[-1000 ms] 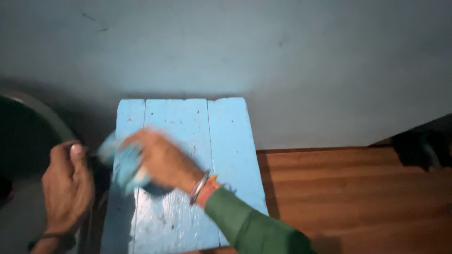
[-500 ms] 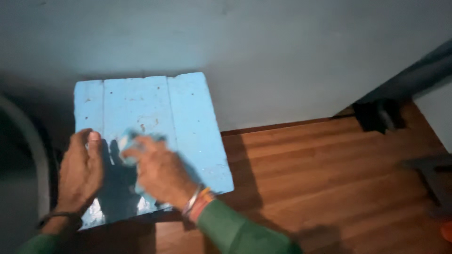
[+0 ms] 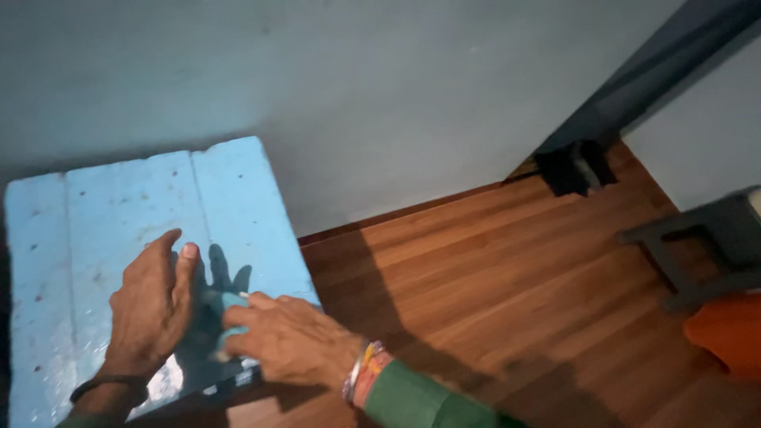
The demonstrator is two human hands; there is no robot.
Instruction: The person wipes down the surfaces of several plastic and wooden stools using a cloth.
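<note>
Dim light falls on a pale blue tabletop (image 3: 119, 214) of three painted planks, pushed against a grey wall (image 3: 380, 95). On it the person's left hand (image 3: 151, 305) lies open and flat, fingers together and pointing toward the wall, a dark band around the wrist. Just beside it, the right hand (image 3: 289, 341) is closed over a blue cloth (image 3: 230, 305), pressing it onto the planks near the tabletop's front edge; only a small bunch of the cloth shows past the fingers, between the two hands. Whether the two hands touch cannot be told. A metal bangle (image 3: 354, 372) and orange threads circle the right wrist, above a green sleeve (image 3: 420, 400). Both hands throw dark shadows across the blue paint, which is speckled with small marks. To the right of the tabletop lies a brown wooden floor (image 3: 507, 269), meeting the wall along a dark skirting line. Farther right, well apart from the hands, a dark frame (image 3: 690, 246) stands on the floor, with something orange (image 3: 729, 333) at the picture's edge and a small black object (image 3: 575, 166) at the foot of the wall.
</note>
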